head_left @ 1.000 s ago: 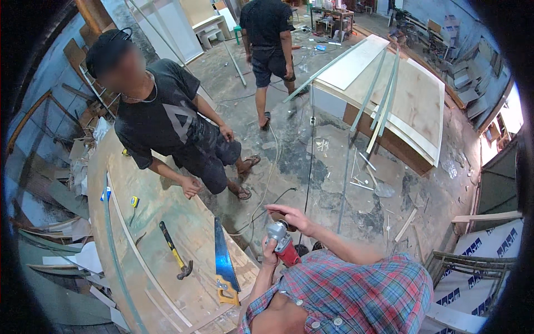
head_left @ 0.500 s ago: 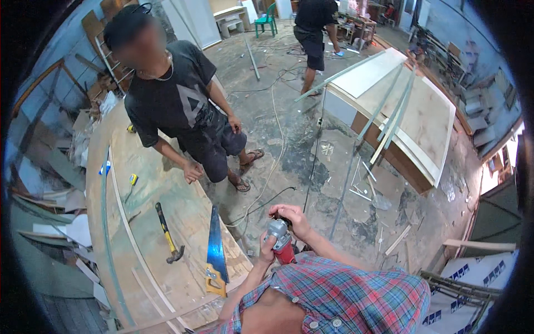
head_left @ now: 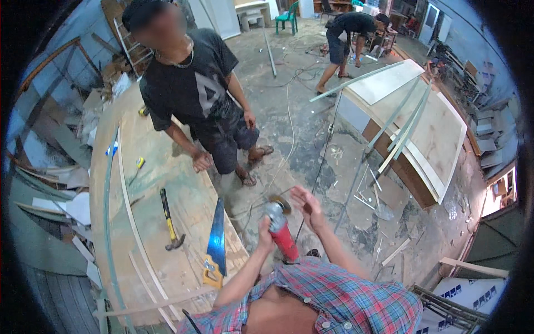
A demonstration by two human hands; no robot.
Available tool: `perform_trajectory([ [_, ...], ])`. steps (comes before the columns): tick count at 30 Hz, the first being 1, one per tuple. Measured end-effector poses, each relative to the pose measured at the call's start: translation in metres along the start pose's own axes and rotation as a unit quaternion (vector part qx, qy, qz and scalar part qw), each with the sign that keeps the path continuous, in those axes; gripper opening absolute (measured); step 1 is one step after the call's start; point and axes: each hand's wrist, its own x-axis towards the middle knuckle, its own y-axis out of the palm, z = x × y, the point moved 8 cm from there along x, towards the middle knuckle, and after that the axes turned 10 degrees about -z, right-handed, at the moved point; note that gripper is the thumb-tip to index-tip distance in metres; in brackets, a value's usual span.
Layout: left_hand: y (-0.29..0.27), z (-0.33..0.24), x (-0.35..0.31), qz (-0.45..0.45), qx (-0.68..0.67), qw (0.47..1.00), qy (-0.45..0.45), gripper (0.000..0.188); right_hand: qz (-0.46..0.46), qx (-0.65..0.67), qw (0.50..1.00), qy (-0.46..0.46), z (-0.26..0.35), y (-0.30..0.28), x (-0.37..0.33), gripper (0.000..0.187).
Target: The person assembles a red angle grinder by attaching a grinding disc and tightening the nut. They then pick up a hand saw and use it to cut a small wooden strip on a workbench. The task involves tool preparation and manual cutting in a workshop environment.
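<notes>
An angle grinder point(head_left: 285, 240) with a red body and grey metal head is held in front of my chest. My left hand point(head_left: 266, 232) is wrapped around it near the head. A round brownish disc point(head_left: 281, 204) sits at the grinder's far end. Just right of the disc, my right hand point(head_left: 308, 207) is raised with its fingers stretched out and holds nothing. On the plywood table to my left lie a handsaw point(head_left: 217, 239) with a blue blade and yellow handle, and a claw hammer point(head_left: 171, 221) with a black and yellow handle.
A person point(head_left: 192, 94) in dark clothes stands beyond the plywood table point(head_left: 167, 267). Another person point(head_left: 345, 42) bends over farther back. Wooden panels point(head_left: 411, 128) with long strips on top stand at right. Cables point(head_left: 292, 117) and offcuts lie on the concrete floor. A tape measure point(head_left: 140, 162) rests on the table.
My right hand has come off the grinder's head and moved right, its fingers opening. My left hand keeps hold of the grinder. The far person has bent down.
</notes>
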Motion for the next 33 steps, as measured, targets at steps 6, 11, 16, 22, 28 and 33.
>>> perform_trajectory([
  [6, -0.018, -0.043, 0.068, -0.076, -0.198, 0.977, -0.027, 0.072, -0.102, -0.170, 0.980, 0.001, 0.007, -0.085, -0.022, 0.059],
  [11, -0.007, -0.100, 0.120, -0.134, -0.218, 0.966, 0.047, 0.072, -0.186, -0.250, 0.949, 0.044, -0.021, -0.164, -0.063, 0.059],
  [16, -0.028, -0.131, 0.172, -0.213, -0.248, 0.940, 0.093, 0.073, -0.190, -0.366, 0.905, 0.107, -0.075, -0.238, -0.116, 0.056],
  [22, -0.038, -0.151, 0.215, -0.206, -0.243, 0.944, 0.087, 0.084, -0.250, -0.360, 0.864, 0.249, -0.110, -0.286, -0.205, 0.055],
  [28, -0.035, -0.153, 0.241, -0.225, -0.242, 0.939, 0.093, 0.088, -0.301, -0.319, 0.836, 0.329, -0.139, -0.338, -0.262, 0.060],
  [33, -0.037, -0.152, 0.274, -0.164, -0.204, 0.960, 0.102, 0.094, -0.329, -0.301, 0.834, 0.325, -0.136, -0.344, -0.263, 0.060],
])
